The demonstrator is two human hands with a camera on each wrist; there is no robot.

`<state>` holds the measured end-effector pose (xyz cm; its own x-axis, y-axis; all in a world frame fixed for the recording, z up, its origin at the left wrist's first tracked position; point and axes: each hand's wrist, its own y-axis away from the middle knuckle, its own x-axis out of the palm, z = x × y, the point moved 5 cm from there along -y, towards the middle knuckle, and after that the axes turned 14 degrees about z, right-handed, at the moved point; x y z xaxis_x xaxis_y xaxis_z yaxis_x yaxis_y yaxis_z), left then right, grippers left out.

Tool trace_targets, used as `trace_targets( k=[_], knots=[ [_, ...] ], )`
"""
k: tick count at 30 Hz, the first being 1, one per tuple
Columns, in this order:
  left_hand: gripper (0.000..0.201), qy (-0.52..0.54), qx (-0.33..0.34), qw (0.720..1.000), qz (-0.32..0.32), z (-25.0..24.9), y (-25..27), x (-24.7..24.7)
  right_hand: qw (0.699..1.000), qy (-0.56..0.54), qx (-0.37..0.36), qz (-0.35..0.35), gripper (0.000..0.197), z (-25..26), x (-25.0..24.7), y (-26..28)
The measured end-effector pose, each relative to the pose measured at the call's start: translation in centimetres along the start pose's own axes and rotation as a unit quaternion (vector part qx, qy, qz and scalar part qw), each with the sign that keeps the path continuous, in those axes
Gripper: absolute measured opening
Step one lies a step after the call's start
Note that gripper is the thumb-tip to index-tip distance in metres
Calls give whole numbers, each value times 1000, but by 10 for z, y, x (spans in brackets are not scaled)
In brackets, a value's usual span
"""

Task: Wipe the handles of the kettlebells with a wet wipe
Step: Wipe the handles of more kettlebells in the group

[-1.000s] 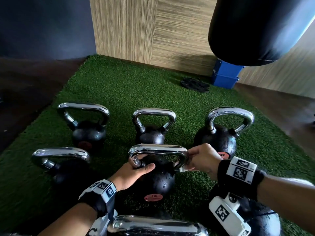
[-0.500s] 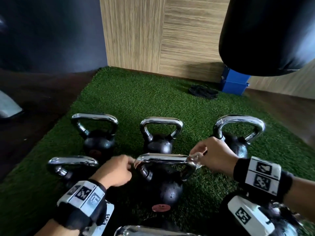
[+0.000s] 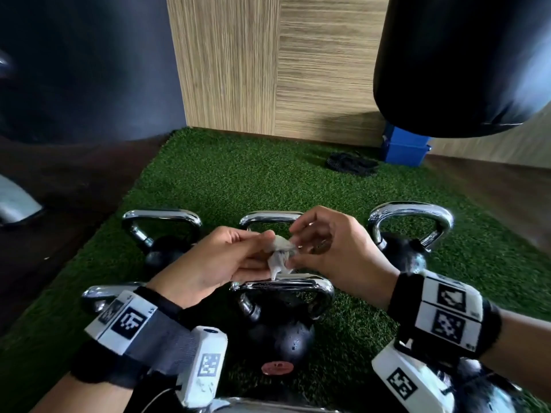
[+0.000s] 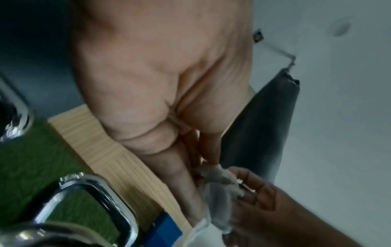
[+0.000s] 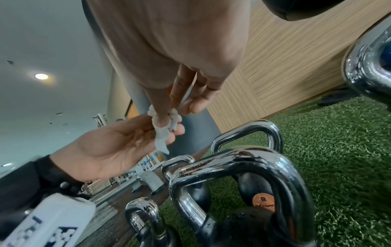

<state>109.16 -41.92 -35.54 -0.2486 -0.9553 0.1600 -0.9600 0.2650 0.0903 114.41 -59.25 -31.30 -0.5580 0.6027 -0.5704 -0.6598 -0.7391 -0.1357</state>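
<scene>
Several black kettlebells with chrome handles stand on green turf. The nearest middle kettlebell [image 3: 280, 332] has its handle [image 3: 283, 286] just below my hands. A crumpled white wet wipe [image 3: 280, 256] [image 5: 161, 132] [image 4: 220, 182] hangs above that handle, pinched from both sides. My left hand [image 3: 226, 260] pinches its left part between thumb and fingers. My right hand [image 3: 328, 248] pinches its right part with thumb and forefinger. Behind stand a left kettlebell [image 3: 162, 234], a middle one with only its handle [image 3: 268, 217] showing, and a right one [image 3: 408, 234].
The turf mat [image 3: 238, 174] ends at a wood-panelled wall [image 3: 268, 70]. A black punching bag [image 3: 456, 61] hangs at the upper right over a blue box [image 3: 405, 150]. A dark coiled object [image 3: 351, 163] lies near the box. Dark floor [image 3: 59, 189] borders the mat's left side.
Both hands have left the middle kettlebell's handle and risen above it. They now meet and hold the wipe between them. The head view has tilted up.
</scene>
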Motion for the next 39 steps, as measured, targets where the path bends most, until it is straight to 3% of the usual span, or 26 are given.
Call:
trace_targets(
  k=[5,9,13,17,19,23,25,28,34,37,39],
  knots=[
    [39,-3,18,1000,-6,-7,-6,4,996,36,3,-80,47,-3,-3,-1],
    [22,-119,24,992,-20,-13,-7,2,996,48,42,-64,53,-22,5,7],
    [21,-395,41,915,-67,-25,-5,-9,991,21,123,-56,53,-63,8,26],
    [22,-510,80,854,-58,-16,-5,14,954,-34,292,-59,51,-117,27,51],
    [23,-552,91,827,-56,-8,-6,24,939,-108,325,-23,49,-134,43,55],
    [25,-584,97,805,-41,1,-7,36,937,-167,305,15,45,-138,68,53],
    [35,-607,92,789,-32,4,-8,40,938,-173,301,-5,47,-141,76,54],
    [25,-610,83,788,-17,8,-6,38,932,-177,314,-39,46,-152,80,55],
    [34,-631,56,769,-88,9,8,12,935,-138,322,-59,46,-173,87,53],
    [37,-649,53,754,-82,14,9,19,933,-135,328,-66,46,-179,88,50],
    [34,-644,61,759,-77,17,10,18,933,-136,327,-66,53,-181,90,49]
  ],
)
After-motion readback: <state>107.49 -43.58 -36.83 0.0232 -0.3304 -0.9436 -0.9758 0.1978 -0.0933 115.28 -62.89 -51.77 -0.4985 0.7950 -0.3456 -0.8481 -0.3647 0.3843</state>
